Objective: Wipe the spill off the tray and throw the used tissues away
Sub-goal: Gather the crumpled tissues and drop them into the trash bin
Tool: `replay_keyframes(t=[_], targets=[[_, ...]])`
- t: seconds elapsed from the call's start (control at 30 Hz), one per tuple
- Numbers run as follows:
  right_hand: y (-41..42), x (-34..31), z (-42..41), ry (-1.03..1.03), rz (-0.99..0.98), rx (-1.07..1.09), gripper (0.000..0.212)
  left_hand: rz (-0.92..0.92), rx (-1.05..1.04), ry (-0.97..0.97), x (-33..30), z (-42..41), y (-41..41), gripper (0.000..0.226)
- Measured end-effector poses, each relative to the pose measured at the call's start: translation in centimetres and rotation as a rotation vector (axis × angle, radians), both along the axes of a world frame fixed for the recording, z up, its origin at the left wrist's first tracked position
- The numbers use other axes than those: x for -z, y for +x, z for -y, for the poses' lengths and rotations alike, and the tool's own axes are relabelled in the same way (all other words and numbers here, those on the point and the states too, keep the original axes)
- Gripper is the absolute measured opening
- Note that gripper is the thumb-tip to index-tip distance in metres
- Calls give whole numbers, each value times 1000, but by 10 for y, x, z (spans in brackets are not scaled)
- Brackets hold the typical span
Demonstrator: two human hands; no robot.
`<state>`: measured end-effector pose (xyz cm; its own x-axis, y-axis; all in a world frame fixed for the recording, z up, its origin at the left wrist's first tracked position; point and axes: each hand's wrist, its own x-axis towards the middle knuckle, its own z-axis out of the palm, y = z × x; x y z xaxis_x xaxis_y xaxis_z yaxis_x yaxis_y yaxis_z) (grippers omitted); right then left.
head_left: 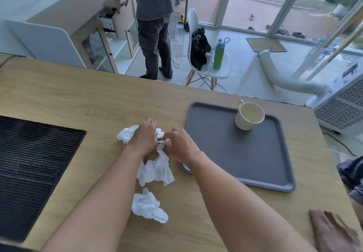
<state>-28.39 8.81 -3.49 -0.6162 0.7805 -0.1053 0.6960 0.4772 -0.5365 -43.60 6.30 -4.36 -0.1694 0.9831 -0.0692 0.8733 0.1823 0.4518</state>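
A grey tray (255, 165) lies on the wooden table at the right, with a cream mug (249, 116) standing at its far side. Crumpled white tissues lie on the table left of the tray: one wad (126, 134) under my left hand, a loose bunch (156, 170) below both hands, and a separate wad (148, 205) nearer to me. My left hand (144, 137) presses down on the far wad, fingers curled. My right hand (179, 143) pinches a piece of tissue beside the tray's left edge.
A black ribbed mat (29, 171) is set into the table at the left. Beyond the table a person (155, 26) stands by a cabinet, and a white chair (208, 61) holds a bag and a green bottle. A brown object (332, 230) lies at the bottom right.
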Motion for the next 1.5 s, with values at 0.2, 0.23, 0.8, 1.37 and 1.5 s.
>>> replay_keyframes(t=[0.2,0.23,0.8,1.37,1.5], targets=[[23,-14,9,27,-97,135,25,1,16,114,-23,8,23,28],[32,-18,12,36,-106,158,26,-2,30,129,-29,9,30,29],[369,-72,142,212,-112,877,19,149,582,204,-79,56,375,24],[598,1,429,26,-13,1568,21,170,1266,-150,-9,283,661,28],[588,32,479,-45,-50,1710,19,105,1413,-241,27,319,668,29]])
